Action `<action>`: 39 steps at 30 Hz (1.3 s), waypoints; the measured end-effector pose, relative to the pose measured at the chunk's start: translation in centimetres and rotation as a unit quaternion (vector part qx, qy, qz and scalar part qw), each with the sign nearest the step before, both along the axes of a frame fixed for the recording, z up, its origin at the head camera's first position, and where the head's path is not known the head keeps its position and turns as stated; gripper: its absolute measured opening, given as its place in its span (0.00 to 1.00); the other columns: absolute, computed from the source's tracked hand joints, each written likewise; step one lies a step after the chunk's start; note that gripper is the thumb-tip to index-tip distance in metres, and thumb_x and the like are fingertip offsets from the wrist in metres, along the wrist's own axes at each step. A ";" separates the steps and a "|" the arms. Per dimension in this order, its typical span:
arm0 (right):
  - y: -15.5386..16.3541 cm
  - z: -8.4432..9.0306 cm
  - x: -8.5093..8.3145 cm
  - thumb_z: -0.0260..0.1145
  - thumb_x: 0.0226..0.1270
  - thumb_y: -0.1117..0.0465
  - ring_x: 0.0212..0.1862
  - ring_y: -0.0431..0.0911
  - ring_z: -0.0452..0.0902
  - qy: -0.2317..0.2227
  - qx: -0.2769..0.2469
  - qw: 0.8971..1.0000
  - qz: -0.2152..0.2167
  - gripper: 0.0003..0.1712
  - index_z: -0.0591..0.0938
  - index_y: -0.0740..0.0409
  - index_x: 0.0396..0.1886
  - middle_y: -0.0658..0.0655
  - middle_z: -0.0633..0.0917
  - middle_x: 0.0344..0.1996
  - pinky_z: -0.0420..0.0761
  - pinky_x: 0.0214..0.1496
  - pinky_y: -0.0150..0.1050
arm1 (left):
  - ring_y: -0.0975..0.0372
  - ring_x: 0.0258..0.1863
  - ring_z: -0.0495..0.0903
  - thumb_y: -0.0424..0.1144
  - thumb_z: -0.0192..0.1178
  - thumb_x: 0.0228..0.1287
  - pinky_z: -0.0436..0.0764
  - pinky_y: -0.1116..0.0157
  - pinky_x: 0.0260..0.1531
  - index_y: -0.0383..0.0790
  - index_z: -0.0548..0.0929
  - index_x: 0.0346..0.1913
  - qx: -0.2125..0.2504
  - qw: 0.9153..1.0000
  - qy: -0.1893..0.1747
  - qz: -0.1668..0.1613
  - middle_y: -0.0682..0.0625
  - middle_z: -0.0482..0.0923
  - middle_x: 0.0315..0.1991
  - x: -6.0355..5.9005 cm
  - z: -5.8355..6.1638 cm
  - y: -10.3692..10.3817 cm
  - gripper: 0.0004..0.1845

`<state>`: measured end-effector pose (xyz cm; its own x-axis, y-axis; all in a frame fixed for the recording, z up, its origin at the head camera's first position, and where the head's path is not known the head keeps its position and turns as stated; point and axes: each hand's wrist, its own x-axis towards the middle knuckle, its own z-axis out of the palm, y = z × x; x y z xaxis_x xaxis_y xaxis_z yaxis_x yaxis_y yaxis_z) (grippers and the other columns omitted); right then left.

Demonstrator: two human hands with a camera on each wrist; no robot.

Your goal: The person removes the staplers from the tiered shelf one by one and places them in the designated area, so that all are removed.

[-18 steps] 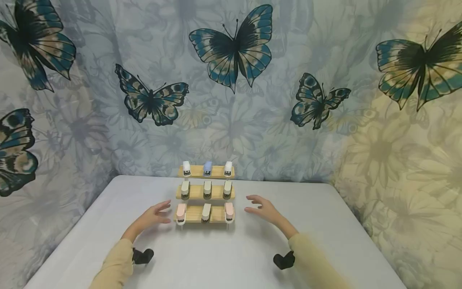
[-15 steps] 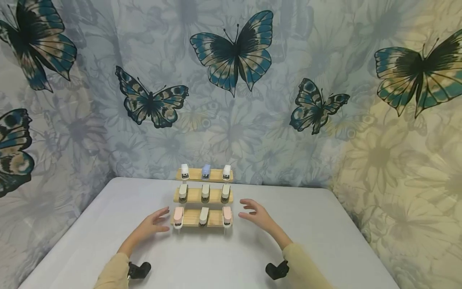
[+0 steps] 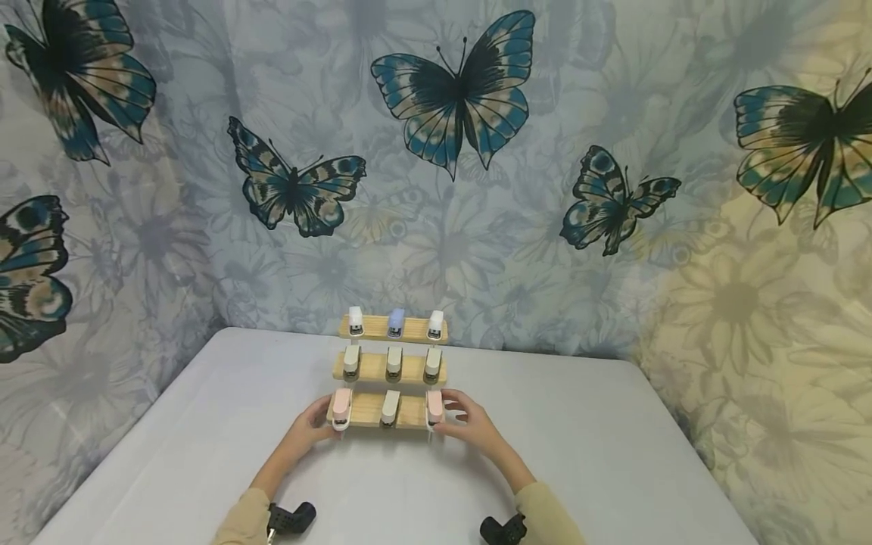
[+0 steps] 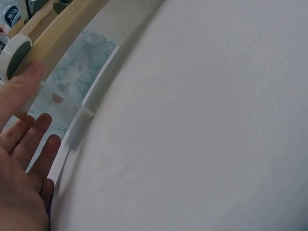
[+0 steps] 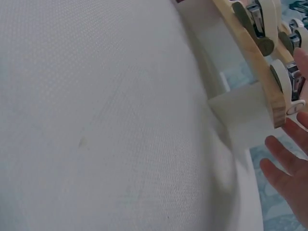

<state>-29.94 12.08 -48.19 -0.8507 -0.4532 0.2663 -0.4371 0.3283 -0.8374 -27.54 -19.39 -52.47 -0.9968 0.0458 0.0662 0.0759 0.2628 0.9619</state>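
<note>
A three-tier wooden display rack (image 3: 368, 409) carries several small staplers, three on each tier. On the bottom tier a pink stapler (image 3: 341, 406) stands at the left end, a cream stapler (image 3: 390, 409) in the middle and another pink stapler (image 3: 434, 406) at the right end. My left hand (image 3: 308, 434) is at the rack's left end; its thumb touches the board's front edge beside a stapler (image 4: 14, 55), the other fingers loosely extended. At the opposite end, my right hand (image 3: 475, 430) has its spread fingers close against the board end (image 5: 276, 113). Contact there is unclear.
Clear panels (image 5: 245, 115) support the rack's tiers. The white tabletop (image 3: 409, 492) surrounds it, with a butterfly-patterned wall covering (image 3: 470, 265) behind. Black devices (image 3: 293, 519) are strapped to both wrists. The upper tiers hold white, cream and blue staplers.
Both hands have moved inward from either side to the ends of the bottom tier. The rack and its staplers keep their places; the head view has shifted slightly.
</note>
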 end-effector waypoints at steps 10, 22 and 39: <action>-0.8 -1.4 -0.5 0.64 0.41 0.55 0.43 0.50 0.65 0.060 -0.043 0.997 -0.007 0.35 0.62 0.52 0.52 0.54 0.67 0.47 0.66 0.37 0.52 | 0.61 0.51 0.56 0.47 0.60 0.37 0.51 0.54 0.50 0.54 0.61 0.52 0.030 0.999 0.019 0.021 0.57 0.60 0.51 0.3 0.0 0.1 0.33; -0.9 -1.1 -0.2 0.66 0.37 0.61 0.42 0.48 0.66 -0.007 -0.102 0.995 -0.017 0.33 0.66 0.59 0.48 0.56 0.70 0.44 0.68 0.40 0.45 | 0.59 0.50 0.57 0.48 0.62 0.34 0.51 0.51 0.48 0.54 0.62 0.52 0.031 0.999 0.008 0.033 0.55 0.62 0.50 0.4 -0.2 0.3 0.35; 0.1 -1.0 0.6 0.61 0.43 0.54 0.39 0.45 0.69 0.032 -0.065 0.997 -0.028 0.32 0.64 0.56 0.51 0.54 0.69 0.47 0.72 0.36 0.33 | 0.59 0.46 0.63 0.47 0.61 0.36 0.57 0.54 0.46 0.50 0.60 0.53 0.032 0.998 0.035 0.028 0.53 0.60 0.52 0.4 -0.4 0.4 0.35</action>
<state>-29.39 12.15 -49.14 -0.8531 -0.3639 0.3738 -0.4748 0.2448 -0.8454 -27.17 -18.97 -52.87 -0.9904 -0.0155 0.1371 0.1310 0.2070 0.9695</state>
